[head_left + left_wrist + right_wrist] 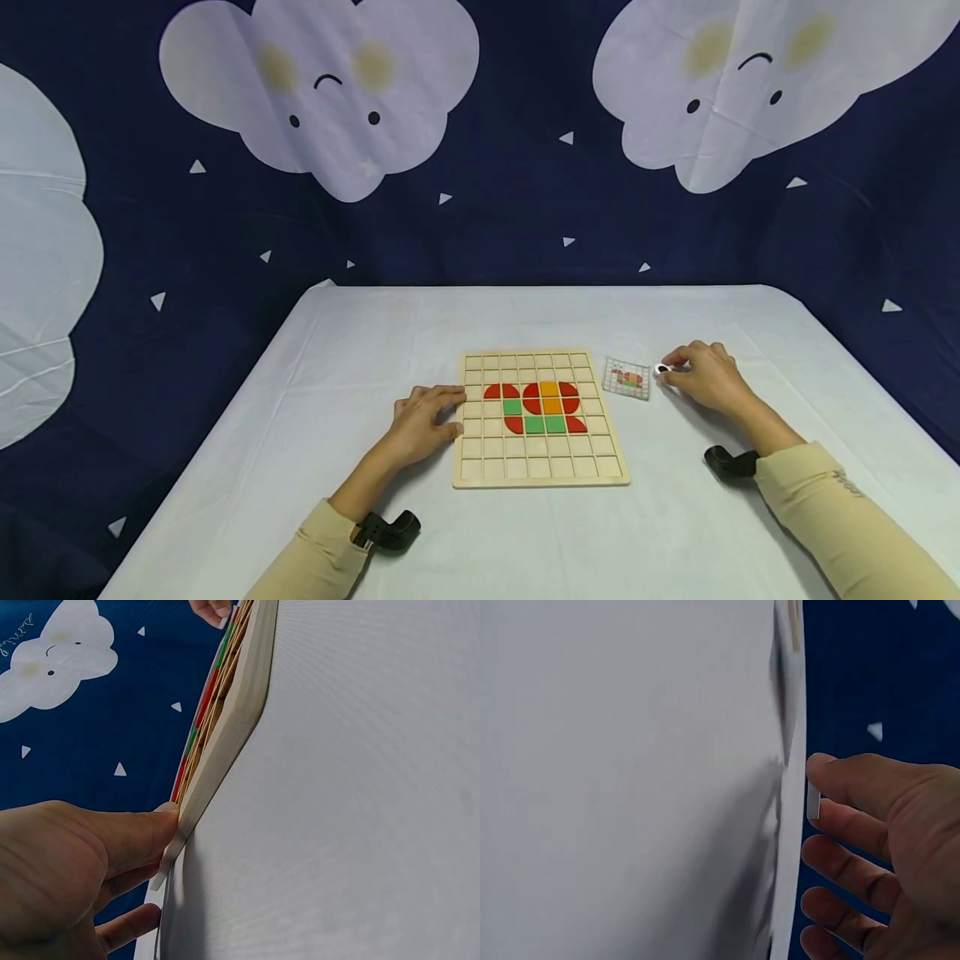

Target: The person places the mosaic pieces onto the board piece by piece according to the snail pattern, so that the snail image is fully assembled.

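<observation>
A square wooden grid board (540, 468) lies mid-table with red, green and orange tiles (551, 406) set in several of its cells. My left hand (423, 425) is at the board's left side, thumb and fingertips against the edge. In the left wrist view, the thumb (142, 829) touches the board's rim (240, 712) and the fingers stay fairly straight. To the right, my right hand (707, 377) pinches a small white round piece with a black dot (661, 370). The right wrist view shows this white piece (814, 799) edge-on between thumb and index finger, above the table.
A small card (626, 379) printed with a coloured grid pattern lies between the board and my right hand. White cloth covers the table (315, 450). Behind it hangs a dark blue curtain (495, 242) with clouds. Each wrist carries a black device (393, 531).
</observation>
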The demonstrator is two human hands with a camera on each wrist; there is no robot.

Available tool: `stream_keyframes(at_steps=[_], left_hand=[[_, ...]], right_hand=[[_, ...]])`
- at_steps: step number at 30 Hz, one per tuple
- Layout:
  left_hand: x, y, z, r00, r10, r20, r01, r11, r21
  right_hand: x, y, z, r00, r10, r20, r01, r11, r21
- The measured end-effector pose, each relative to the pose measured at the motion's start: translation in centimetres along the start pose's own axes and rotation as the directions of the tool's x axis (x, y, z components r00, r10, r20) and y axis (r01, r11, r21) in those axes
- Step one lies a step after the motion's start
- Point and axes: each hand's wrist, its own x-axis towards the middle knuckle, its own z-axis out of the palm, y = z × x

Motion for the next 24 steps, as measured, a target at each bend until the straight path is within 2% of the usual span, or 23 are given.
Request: stream_keyframes(at_steps=[6,15,24], left_hand=[[0.1,0.0,0.0,1.0,-0.001,0.002,0.001,1.0,0.003],[0.1,0.1,0.0,1.0,-0.005,0.009,0.005,1.0,0.002],[0.1,0.0,0.0,1.0,-0.009,0.011,0.009,1.0,0.004]], right_hand=[[0.2,-3.3,0.5,0.998,-0.07,0.006,0.069,0.997,0.045],[1.4,-9.1,2.6,0.987,-0.157,0.016,0.155,0.983,0.097],[2.8,-14.5,4.9,0.963,-0.261,0.071,0.25,0.959,0.13]])
